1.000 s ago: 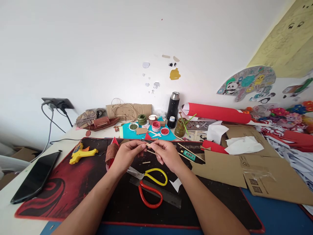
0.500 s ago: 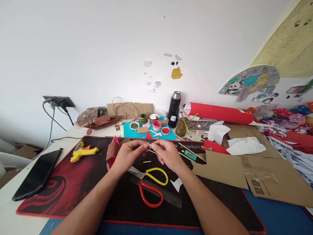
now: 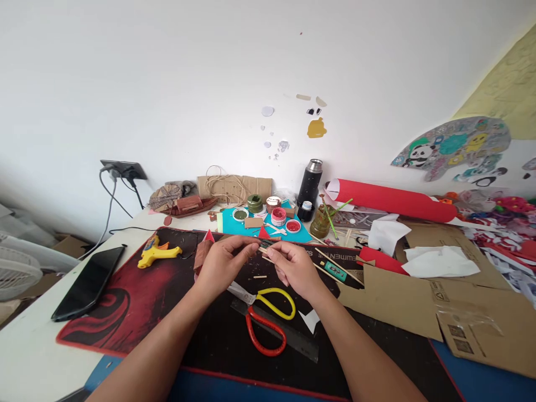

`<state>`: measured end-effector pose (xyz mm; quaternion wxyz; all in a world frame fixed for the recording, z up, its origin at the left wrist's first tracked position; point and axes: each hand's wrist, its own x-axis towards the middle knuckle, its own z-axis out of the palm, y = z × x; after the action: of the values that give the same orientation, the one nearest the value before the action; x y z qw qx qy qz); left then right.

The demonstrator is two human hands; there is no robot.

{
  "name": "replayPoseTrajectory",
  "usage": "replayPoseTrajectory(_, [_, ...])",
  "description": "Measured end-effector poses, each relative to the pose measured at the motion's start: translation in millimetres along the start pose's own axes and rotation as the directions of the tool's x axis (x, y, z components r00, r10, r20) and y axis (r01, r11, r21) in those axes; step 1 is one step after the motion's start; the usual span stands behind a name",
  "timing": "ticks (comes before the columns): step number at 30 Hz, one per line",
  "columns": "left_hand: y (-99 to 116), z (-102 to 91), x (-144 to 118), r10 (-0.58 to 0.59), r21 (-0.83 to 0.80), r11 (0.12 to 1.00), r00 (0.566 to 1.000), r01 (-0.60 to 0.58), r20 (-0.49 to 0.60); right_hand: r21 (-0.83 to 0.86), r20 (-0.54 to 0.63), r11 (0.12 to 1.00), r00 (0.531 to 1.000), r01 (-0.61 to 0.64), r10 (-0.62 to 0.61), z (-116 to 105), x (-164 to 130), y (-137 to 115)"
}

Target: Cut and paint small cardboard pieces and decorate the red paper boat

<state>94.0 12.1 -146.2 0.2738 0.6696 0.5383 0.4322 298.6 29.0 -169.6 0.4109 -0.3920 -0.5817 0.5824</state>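
Above the black desk mat, my left hand [image 3: 224, 265] and my right hand [image 3: 295, 271] face each other with fingertips close together. A short thin wooden stick [image 3: 263, 250] pokes out from the pinch of my right hand. The fingers of my left hand are pinched too; what lies between them is too small to make out. Below the hands are scissors [image 3: 272, 335] with one yellow and one red handle, lying over a metal ruler [image 3: 304, 346]. A loose stick piece [image 3: 260, 277] rests on the mat. Beside my left wrist stands a brown and red paper piece [image 3: 203, 255], partly hidden.
A yellow glue gun [image 3: 159, 253] and a black phone [image 3: 89, 283] lie on the left. Paint jars [image 3: 278, 216], a black thermos [image 3: 310, 181] and a brush jar [image 3: 320, 223] stand at the back. Cardboard [image 3: 393, 296] and white paper [image 3: 441, 261] cover the right side.
The view has turned a little left, so the scene sits farther right. My fingertips have moved slightly apart, and the small stick now shows at my right hand.
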Motion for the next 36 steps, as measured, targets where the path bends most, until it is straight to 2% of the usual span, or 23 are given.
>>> replayPoseTrajectory(3, [3.4,-35.9,0.8,0.050,0.109,0.993,0.987,-0.034,-0.151,0.075,-0.026,0.997,1.000,0.001,0.001,-3.3,1.6,0.4])
replayPoseTrajectory(4, [2.5,-51.6,1.6,0.087,0.176,0.983,0.983,-0.058,-0.162,0.101,-0.037,0.995,0.999,0.000,0.004,-4.2,2.0,0.6])
replayPoseTrajectory(6, [-3.9,-82.8,3.8,0.168,0.354,0.925,0.984,-0.139,-0.053,0.140,-0.052,0.990,0.999,0.001,0.006,-5.1,2.6,1.1])
replayPoseTrajectory(7, [-9.4,-96.3,4.8,0.206,0.456,0.867,0.978,-0.201,0.040,0.152,-0.054,0.988,0.999,0.002,0.006,-5.1,2.6,1.3])
replayPoseTrajectory(8, [-16.2,-107.3,5.4,0.241,0.545,0.791,0.960,-0.279,0.143,0.158,-0.054,0.987,0.999,0.004,0.005,-4.9,2.5,1.4])
replayPoseTrajectory(10, [-31.7,-120.5,4.9,0.218,0.651,0.655,0.920,-0.385,0.324,0.159,-0.047,0.987,0.999,0.004,0.003,-4.4,2.3,1.6])
replayPoseTrajectory(13, [-51.7,-121.8,-0.3,0.137,0.712,0.527,0.874,-0.463,0.467,0.156,-0.039,0.988,0.999,0.001,0.005,-4.8,2.3,2.0])
replayPoseTrajectory(17, [-63.4,-111.5,-7.7,0.106,0.714,0.473,0.838,-0.516,0.536,0.156,-0.047,0.988,0.999,0.002,0.005,-6.3,2.8,2.9])
replayPoseTrajectory(23, [-73.6,-105.2,-6.8,0.169,0.664,0.507,0.819,-0.550,0.549,0.134,-0.037,0.991,0.999,-0.008,0.013,-6.3,2.4,2.5])
replayPoseTrajectory(27, [-74.1,-106.6,-1.9,0.212,0.636,0.548,0.826,-0.543,0.523,0.130,-0.038,0.991,0.999,-0.019,0.024,-5.9,2.3,1.5])
replayPoseTrajectory(31, [-64.1,-110.3,2.2,0.197,0.593,0.612,0.827,-0.523,0.526,0.118,-0.041,0.993,0.999,-0.025,0.030,-4.9,2.1,0.0])
replayPoseTrajectory(36, [-56.6,-116.8,6.5,0.146,0.596,0.648,0.845,-0.475,0.514,0.105,-0.034,0.994,0.999,-0.024,0.028,-5.5,1.6,-1.4])
